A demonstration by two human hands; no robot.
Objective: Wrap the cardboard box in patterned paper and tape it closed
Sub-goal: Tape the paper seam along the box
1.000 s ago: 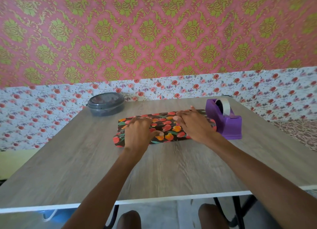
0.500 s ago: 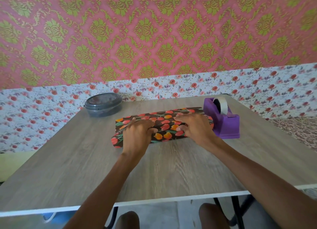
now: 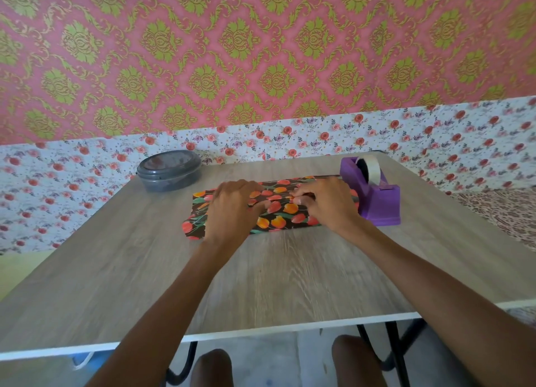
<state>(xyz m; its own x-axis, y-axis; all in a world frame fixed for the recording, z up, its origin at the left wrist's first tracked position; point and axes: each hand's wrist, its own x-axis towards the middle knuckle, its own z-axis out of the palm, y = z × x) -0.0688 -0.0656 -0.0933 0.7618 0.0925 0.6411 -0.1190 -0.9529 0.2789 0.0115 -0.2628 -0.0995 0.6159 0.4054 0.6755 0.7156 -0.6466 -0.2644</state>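
Note:
The box wrapped in dark patterned paper (image 3: 278, 217) with orange and red tulips lies flat in the middle of the table (image 3: 261, 279). My left hand (image 3: 232, 209) rests palm down on its left half and presses the paper. My right hand (image 3: 329, 204) lies on the right half, its fingertips on the paper's overlapping edge along the top. The cardboard itself is hidden under the paper. A purple tape dispenser (image 3: 377, 201) with a roll of clear tape stands just right of the box, close to my right hand.
A grey round container with a lid (image 3: 169, 170) sits at the back left of the table. Floral paper covers the low wall behind it. The table's white front edge (image 3: 261, 330) runs above my knees.
Both hands have slid toward me over the top of the package and drawn closer together. My right fingertips have gone from the far edge to the paper's overlap.

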